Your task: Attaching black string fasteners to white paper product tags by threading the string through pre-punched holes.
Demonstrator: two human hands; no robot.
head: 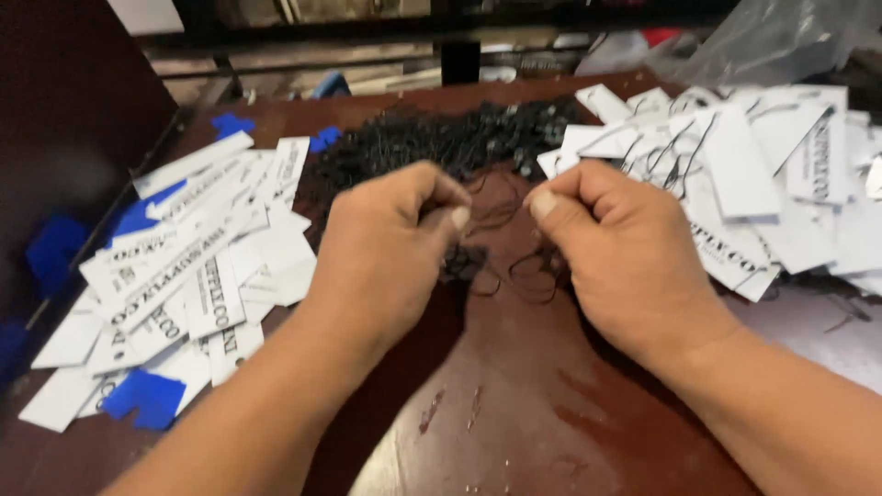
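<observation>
My left hand and my right hand are close together over the middle of a dark red table. Both pinch thin black string loops that hang tangled between the fingers and trail onto the table. Just beyond my hands lies a big heap of black strings. A pile of white paper tags lies to the left of my left hand. Another pile of white tags, some with black strings threaded through them, lies to the right of my right hand.
Blue cards sit among and under the left tags. A crumpled clear plastic bag lies at the back right. Dark shelving and a black post run along the table's far edge. The table's left edge drops away near the blue cards.
</observation>
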